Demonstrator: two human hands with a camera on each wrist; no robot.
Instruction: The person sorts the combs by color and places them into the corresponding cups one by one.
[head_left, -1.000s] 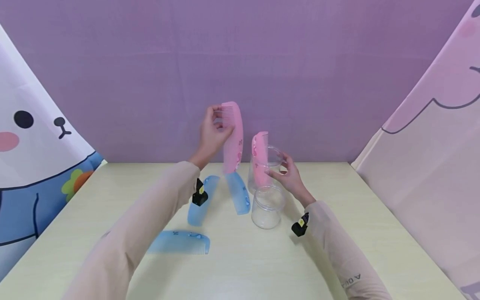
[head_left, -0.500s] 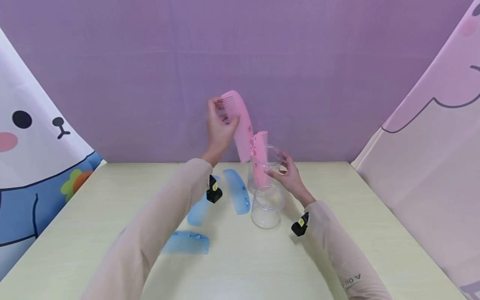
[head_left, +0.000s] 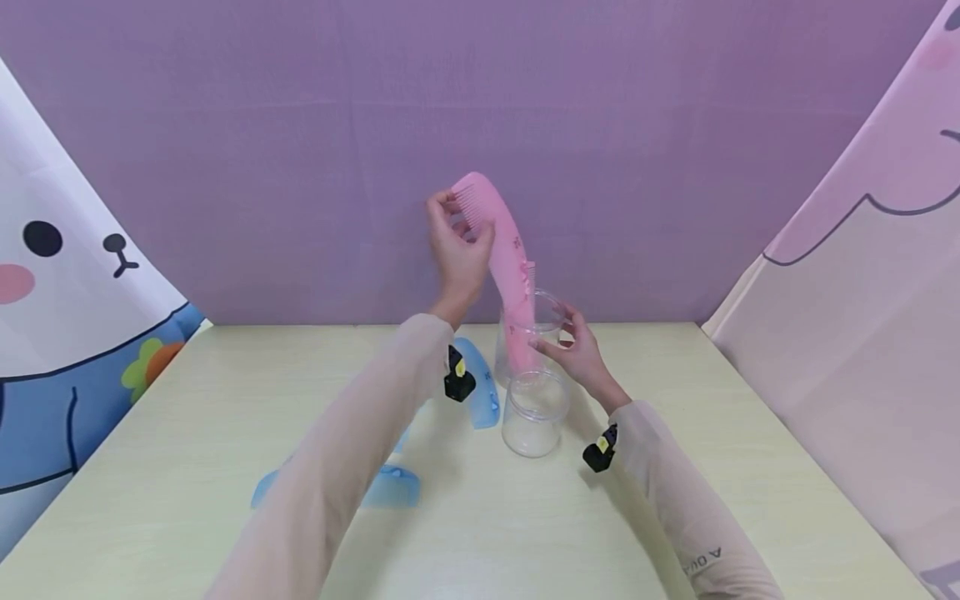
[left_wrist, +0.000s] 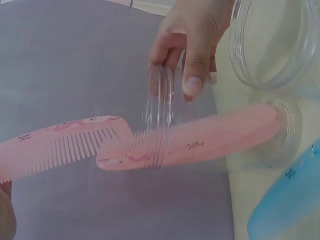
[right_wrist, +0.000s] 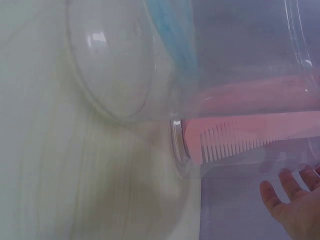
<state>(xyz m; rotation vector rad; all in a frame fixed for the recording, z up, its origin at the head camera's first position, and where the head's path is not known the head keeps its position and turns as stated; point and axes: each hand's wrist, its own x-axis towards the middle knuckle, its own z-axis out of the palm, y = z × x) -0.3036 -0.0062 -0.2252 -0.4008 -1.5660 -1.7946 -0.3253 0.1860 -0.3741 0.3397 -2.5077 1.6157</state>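
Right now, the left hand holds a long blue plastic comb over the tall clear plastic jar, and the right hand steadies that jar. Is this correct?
Not quite: the long plastic comb in the left hand is pink, as the head view shows. The blue combs lie on the table. The right hand does steady the tall clear plastic jar.

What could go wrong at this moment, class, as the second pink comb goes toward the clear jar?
1. The pink comb in the left hand is pinched only at its top end, so it might swing or slip.
2. Another pink comb already stands in the far jar; the teeth could catch on each other.
3. The right hand steadies that jar only at its rim; a knock might tip it toward the near jar.
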